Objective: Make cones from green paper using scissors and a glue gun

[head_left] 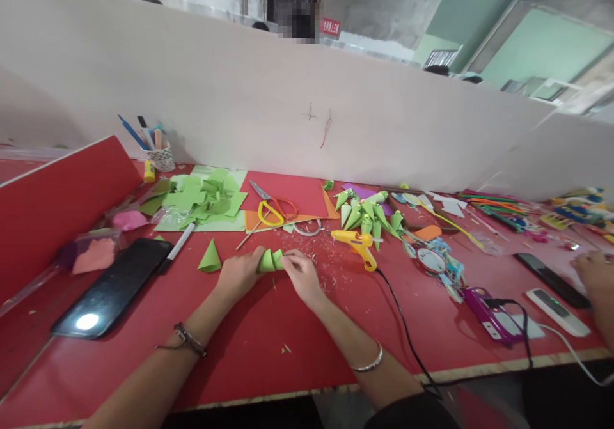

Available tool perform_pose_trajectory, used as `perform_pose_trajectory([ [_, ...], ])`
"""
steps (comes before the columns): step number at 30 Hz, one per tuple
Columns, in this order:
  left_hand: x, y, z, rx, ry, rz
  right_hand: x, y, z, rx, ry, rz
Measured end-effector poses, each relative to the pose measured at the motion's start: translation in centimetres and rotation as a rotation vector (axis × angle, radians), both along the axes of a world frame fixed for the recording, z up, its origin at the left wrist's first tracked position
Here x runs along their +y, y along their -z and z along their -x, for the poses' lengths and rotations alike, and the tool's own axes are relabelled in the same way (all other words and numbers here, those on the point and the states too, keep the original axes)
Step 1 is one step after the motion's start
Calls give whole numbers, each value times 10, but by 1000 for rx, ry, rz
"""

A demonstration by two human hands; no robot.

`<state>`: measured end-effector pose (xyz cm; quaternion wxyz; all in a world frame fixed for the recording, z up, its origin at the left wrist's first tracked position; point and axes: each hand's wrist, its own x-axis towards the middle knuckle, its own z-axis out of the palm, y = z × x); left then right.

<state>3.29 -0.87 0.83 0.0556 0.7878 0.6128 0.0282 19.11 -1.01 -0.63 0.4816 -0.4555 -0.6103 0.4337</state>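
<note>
A curled piece of green paper [271, 261] is held between both my hands, just above the red table. My left hand [241, 270] closes on its left end, and my right hand [302, 277] pinches the right end with thumb and finger. Left of my left hand a green paper cone [210, 257] stands on the table. Beyond my hands lie scissors [271, 208] with yellow and red handles. To the right rests a yellow hot glue gun [355, 245], with a pile of green paper cones [367, 215] behind it.
Green paper pieces [211, 195] are heaped at the back left, near a pen cup [162, 157]. A phone [112, 288] and marker [178, 249] lie left. The glue gun's cord [400, 320] runs toward a purple power strip [492, 320]. Another person's hand [595, 272] is at far right.
</note>
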Motion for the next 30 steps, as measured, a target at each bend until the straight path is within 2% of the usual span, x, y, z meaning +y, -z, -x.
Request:
perform_pose_trajectory([
  [10, -4, -2, -4, -1, 134, -8, -4, -5, 1, -94, -108, -26],
  [14, -4, 0, -4, -31, 123, -4, -3, -6, 1, 14, -106, 24],
  [22, 0, 0, -1, -153, 39, 30, 4, 4, -2, 184, -60, 157],
  [26, -1, -2, 3, -257, 93, -2, 6, 6, -2, 150, -73, 149],
  [30, -2, -3, 8, -349, 58, -86, 11, 1, 5, 75, -156, 138],
])
